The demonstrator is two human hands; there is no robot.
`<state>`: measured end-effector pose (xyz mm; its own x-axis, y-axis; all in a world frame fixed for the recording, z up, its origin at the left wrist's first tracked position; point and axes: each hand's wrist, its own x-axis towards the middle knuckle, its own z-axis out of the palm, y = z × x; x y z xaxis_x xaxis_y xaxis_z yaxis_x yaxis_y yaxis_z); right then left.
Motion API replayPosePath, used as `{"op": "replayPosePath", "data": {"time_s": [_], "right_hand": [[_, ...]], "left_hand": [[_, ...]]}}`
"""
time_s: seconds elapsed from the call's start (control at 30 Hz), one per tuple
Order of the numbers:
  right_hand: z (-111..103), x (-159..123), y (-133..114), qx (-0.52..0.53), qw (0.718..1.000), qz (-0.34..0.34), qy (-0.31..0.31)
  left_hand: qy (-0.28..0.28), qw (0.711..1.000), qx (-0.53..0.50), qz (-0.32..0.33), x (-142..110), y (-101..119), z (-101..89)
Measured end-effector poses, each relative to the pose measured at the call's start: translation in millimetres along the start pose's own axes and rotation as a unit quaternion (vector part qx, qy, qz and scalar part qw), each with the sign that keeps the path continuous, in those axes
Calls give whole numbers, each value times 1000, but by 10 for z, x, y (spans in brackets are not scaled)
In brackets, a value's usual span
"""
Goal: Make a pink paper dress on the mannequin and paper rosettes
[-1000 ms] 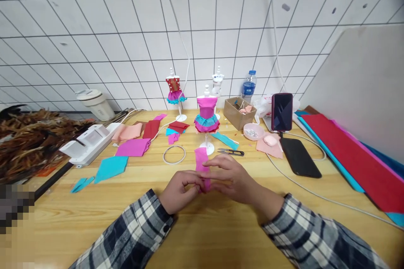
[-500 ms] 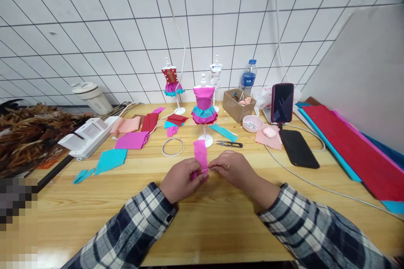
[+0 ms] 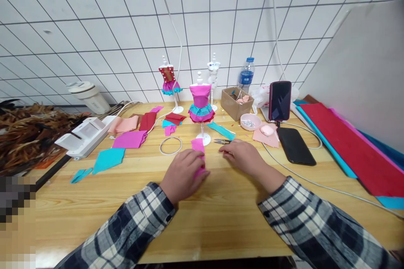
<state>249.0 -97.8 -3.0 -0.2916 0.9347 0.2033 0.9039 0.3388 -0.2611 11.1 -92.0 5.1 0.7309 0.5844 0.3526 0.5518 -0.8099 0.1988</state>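
Note:
My left hand (image 3: pixel 184 174) is low over the wooden table with its fingers bent round a pink fabric strip (image 3: pixel 198 145); the strip's near part is mostly hidden by the fingers. My right hand (image 3: pixel 244 157) is apart from the strip, palm down, fingers loosely bent with no object visible in them. Just beyond its fingertips lie black thread snips (image 3: pixel 222 141), their handle end partly covered by the hand. Behind the strip, a small white dress form (image 3: pixel 201 96) wears a pink top and a ruffled blue, pink and red skirt.
Two more dress forms (image 3: pixel 168 76) stand behind. Fabric pieces (image 3: pixel 109 159) and a white ring (image 3: pixel 171 145) lie left. To the right are a cardboard box (image 3: pixel 236 105), a pink bead dish (image 3: pixel 251 122), a black phone (image 3: pixel 296 146), cables and long fabric sheets (image 3: pixel 350 143).
My right hand has left the pink strip and moved right and away from me, toward the snips. My left hand stays at the strip, its fingers now spread further over it.

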Motion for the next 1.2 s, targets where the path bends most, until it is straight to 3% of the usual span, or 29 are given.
{"op": "replayPosePath", "data": {"time_s": [0.17,0.37,0.67,0.9,1.03,1.2], "right_hand": [[7,15,109,-44,999,-28,-12],[48,19,155,-57,997,-31,-33],[-142,-16,203,-83,995,4,-52],[-210,-51,385,-68,997,40,19],[-136,-43,360,-45,998,26,18],[-22,-27,159,83,995,-41,33]], "left_hand": [[-71,996,58,19,159,291,235],[-114,991,69,5,205,353,390],[-137,986,92,0,232,303,344],[-82,996,25,-38,174,167,214],[-76,996,-1,-52,195,39,125],[-86,991,-69,-73,209,47,199]]}}
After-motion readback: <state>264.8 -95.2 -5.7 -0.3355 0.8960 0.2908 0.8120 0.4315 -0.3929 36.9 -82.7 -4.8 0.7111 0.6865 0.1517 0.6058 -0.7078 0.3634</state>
